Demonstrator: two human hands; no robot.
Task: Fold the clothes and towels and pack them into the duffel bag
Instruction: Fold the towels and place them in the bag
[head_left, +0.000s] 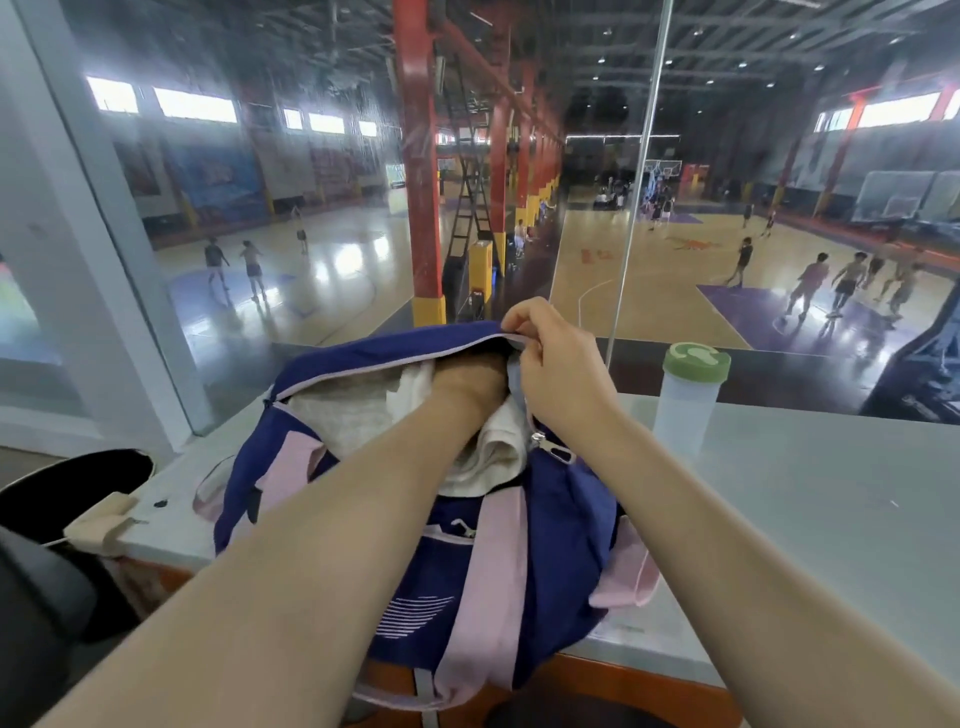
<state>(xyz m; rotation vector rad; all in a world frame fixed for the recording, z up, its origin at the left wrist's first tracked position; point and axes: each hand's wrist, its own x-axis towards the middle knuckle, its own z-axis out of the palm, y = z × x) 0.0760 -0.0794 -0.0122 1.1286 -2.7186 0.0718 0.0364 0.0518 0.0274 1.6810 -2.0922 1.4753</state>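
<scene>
A navy and pink duffel bag (550, 525) stands on the grey counter (810, 509), its top zipper undone. White folded towels (358, 410) fill the opening. My left hand (470, 376) is plunged into the bag past the wrist, so its fingers are hidden under the flap. My right hand (550, 358) pinches the far edge of the bag's opening and holds the flap up. A silver zipper pull (540, 441) hangs at the right end of the opening.
A clear plastic bottle with a green lid (685, 400) stands on the counter right of the bag. A glass pane runs along the counter's far edge, with a basketball hall and people below. A dark chair (78, 483) sits at the left.
</scene>
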